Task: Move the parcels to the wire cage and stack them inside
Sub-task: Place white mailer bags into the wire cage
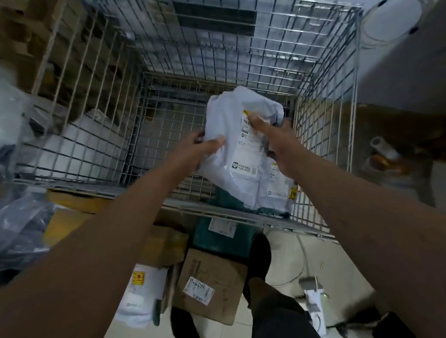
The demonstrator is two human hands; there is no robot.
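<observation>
Parcels in white plastic mailers sit at the near right of the wire cage [105, 142], and the top white parcel [235, 143] is held over them by both hands. The left hand [202, 146] pinches its left edge, thumb on the face and fingers behind. The right hand [270, 143] presses down on the printed label, fingers stretched toward the far end of the bag and closed onto it. Beneath it lies a second white mailer [276, 192] with its own label and a yellow sticker, and under both a dark green parcel [226, 196] shows against the near wall. The rest of the cage floor is bare mesh (its far and left parts show only wire).

Outside the cage, on the tiled floor [289, 255] near the person's feet, lie a brown cardboard box [211, 286] with a label, a white mailer [143, 294] with a red and yellow sticker, and a teal box [221, 238] just against the cage's near wall. Dark plastic bags [6, 233] are heaped at the near left. Cardboard boxes [34, 33] are stacked beyond the cage's left wall.
</observation>
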